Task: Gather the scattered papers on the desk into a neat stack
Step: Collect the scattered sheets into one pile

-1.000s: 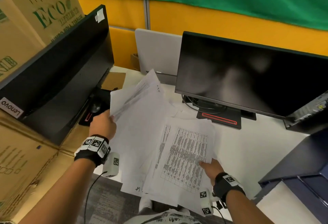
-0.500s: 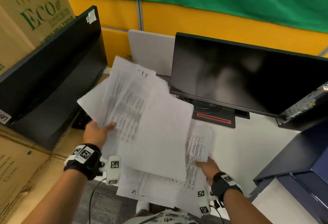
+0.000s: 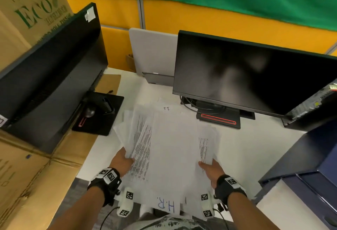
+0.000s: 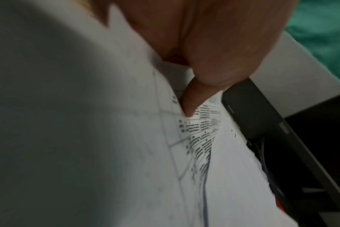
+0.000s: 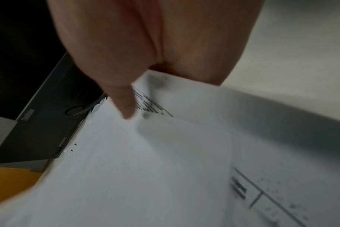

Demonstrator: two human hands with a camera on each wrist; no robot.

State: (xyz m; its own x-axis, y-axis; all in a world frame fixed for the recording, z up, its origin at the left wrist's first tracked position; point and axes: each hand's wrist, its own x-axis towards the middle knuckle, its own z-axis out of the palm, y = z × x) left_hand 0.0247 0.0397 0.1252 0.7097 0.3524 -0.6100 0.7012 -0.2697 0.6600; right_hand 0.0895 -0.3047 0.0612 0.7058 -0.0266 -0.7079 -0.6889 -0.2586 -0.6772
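A loose pile of white papers (image 3: 169, 144) lies between my two hands over the white desk (image 3: 255, 147), some sheets printed with tables, one marked "H.R." near me. My left hand (image 3: 122, 160) grips the pile's left edge, thumb on top (image 4: 190, 106) and fingers hidden under the sheets (image 4: 107, 138). My right hand (image 3: 209, 169) grips the right edge the same way, thumb pressed on the top sheet (image 5: 126, 110) of the papers (image 5: 165, 169). The sheets are fanned and uneven at the far end.
A black monitor (image 3: 255, 76) stands behind the papers, its base (image 3: 218, 120) and cables just beyond them. A second monitor (image 3: 51, 69) and its stand (image 3: 98, 113) sit at left against cardboard boxes (image 3: 27, 20). A dark blue cabinet (image 3: 310, 166) is at right.
My left hand swung its raised bundle of sheets down and right onto the papers under my right hand. Both hands now hold one merged pile by its side edges.
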